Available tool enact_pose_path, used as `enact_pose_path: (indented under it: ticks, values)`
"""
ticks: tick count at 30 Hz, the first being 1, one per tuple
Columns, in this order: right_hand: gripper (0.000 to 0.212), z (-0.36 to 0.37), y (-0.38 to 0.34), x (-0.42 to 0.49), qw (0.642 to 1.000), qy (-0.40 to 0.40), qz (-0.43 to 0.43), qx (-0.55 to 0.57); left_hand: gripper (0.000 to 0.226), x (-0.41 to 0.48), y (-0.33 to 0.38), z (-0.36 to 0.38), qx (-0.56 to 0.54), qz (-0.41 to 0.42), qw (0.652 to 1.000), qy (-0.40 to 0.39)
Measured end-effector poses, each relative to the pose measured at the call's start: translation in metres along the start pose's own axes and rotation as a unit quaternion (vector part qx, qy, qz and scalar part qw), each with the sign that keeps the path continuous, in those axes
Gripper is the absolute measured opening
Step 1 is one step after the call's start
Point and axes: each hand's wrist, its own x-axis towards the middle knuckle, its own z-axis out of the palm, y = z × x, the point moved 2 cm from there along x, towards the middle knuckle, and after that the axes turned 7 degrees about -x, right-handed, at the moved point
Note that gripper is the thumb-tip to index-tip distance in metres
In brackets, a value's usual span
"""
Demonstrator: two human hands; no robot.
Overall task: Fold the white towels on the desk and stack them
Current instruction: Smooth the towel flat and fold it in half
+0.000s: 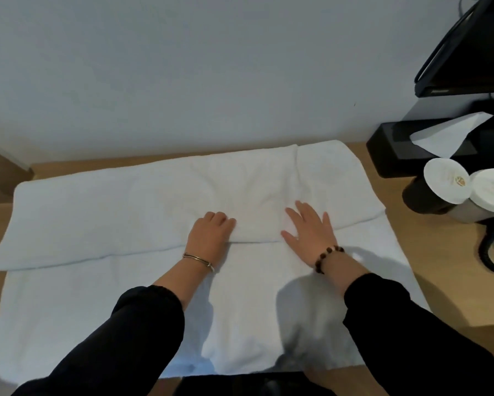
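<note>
Although the far long side of the white towel [125, 210] already lay doubled over toward 6 o'clock, the job looked barely begun: one lengthwise fold sat on the spread cloth, further folds remained, and no finished stack was in view. The towel covered most of the worktop [454, 281], its long axis running from 9 to 3 o'clock and the flap's near edge facing 6 o'clock. The right hand [308, 227] rested flat on that flap, grip open with fingers spread. At its 9 o'clock the left hand [210, 232] curled its fingers onto the flap's edge; whether that grip pinched cloth or merely pressed could not be told.
</note>
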Motion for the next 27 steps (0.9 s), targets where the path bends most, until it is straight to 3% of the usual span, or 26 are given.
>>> enact_pose_path:
  ticks: [2, 4, 5, 7, 8, 9, 10, 11, 12, 14, 17, 21, 24, 27]
  values:
    - [0.059, 0.006, -0.002, -0.007, 0.999, 0.002, 0.029, 0.031, 0.038, -0.02, -0.018, -0.005, -0.047, -0.051, 0.996, 0.054]
    - [0.051, 0.001, -0.007, -0.013, 0.973, 0.09, 0.098, 0.187, 0.019, -0.044, -0.031, -0.008, -0.107, -0.128, 0.98, 0.11]
    - [0.041, -0.001, -0.01, -0.017, 0.936, 0.147, 0.148, 0.283, 0.008, -0.057, -0.037, -0.009, -0.142, -0.177, 0.964, 0.14]
    - [0.024, -0.003, -0.017, -0.025, 0.83, 0.182, 0.277, 0.449, 0.02, -0.081, -0.051, -0.01, -0.23, -0.333, 0.895, 0.187]
    - [0.022, -0.002, -0.02, -0.028, 0.763, 0.145, 0.335, 0.534, 0.027, -0.092, -0.061, -0.01, -0.307, -0.43, 0.819, 0.221]
    - [0.02, 0.0, -0.026, -0.029, 0.683, 0.088, 0.372, 0.622, 0.028, -0.099, -0.069, -0.011, -0.42, -0.518, 0.697, 0.264]
    - [0.02, 0.001, -0.033, -0.03, 0.595, 0.028, 0.386, 0.704, 0.025, -0.104, -0.073, -0.013, -0.535, -0.568, 0.553, 0.292]
    - [0.022, 0.0, -0.041, -0.032, 0.516, -0.019, 0.387, 0.764, 0.021, -0.107, -0.075, -0.015, -0.618, -0.582, 0.436, 0.298]
    - [0.025, -0.001, -0.049, -0.033, 0.472, -0.045, 0.384, 0.792, 0.019, -0.11, -0.079, -0.018, -0.669, -0.575, 0.371, 0.289]
    - [0.033, -0.007, -0.056, -0.034, 0.476, -0.059, 0.375, 0.793, 0.019, -0.108, -0.088, -0.026, -0.735, -0.547, 0.303, 0.264]
    - [0.04, -0.015, -0.056, -0.028, 0.503, -0.063, 0.38, 0.774, 0.02, -0.108, -0.106, -0.041, -0.769, -0.525, 0.275, 0.24]
    - [0.037, -0.022, -0.05, -0.016, 0.51, -0.062, 0.391, 0.764, 0.022, -0.106, -0.125, -0.047, -0.756, -0.544, 0.301, 0.203]
    - [0.036, -0.031, -0.057, -0.009, 0.479, -0.073, 0.388, 0.784, 0.021, -0.098, -0.128, -0.055, -0.728, -0.555, 0.342, 0.214]
    - [0.035, -0.045, -0.062, -0.006, 0.43, -0.032, 0.362, 0.826, 0.017, -0.09, -0.127, -0.068, -0.751, -0.511, 0.312, 0.278]
